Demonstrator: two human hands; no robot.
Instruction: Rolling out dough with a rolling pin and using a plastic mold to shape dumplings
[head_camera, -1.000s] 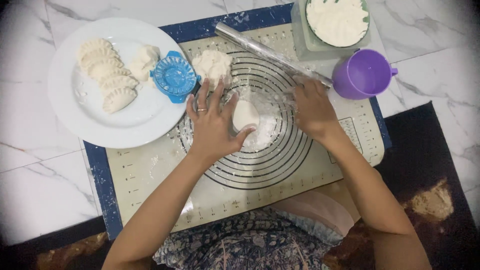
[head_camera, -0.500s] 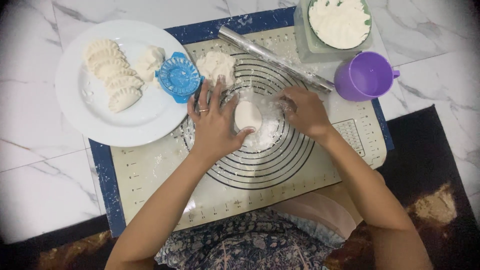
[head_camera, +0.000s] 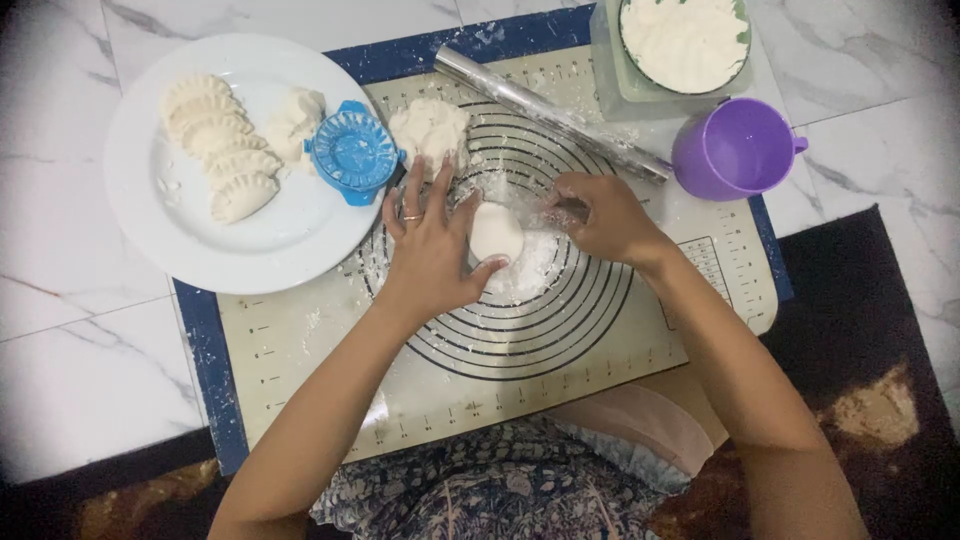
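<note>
From where I watched, my right hand (head_camera: 605, 218) had drawn in from the rolling pin (head_camera: 550, 112) over the last second and sat pinched narrow in the loose flour just right of the dough ball (head_camera: 496, 232), while my left hand (head_camera: 432, 250) stayed spread wide, cupping that ball at the centre of the ringed mat (head_camera: 560, 330); I judged the dusting to be under way. Far left, the white plate (head_camera: 270, 260) of shaped dumplings (head_camera: 220, 145) and the blue press (head_camera: 352, 152) sat clear, the far purple cup (head_camera: 735, 148) and pin crowding only the right.
</note>
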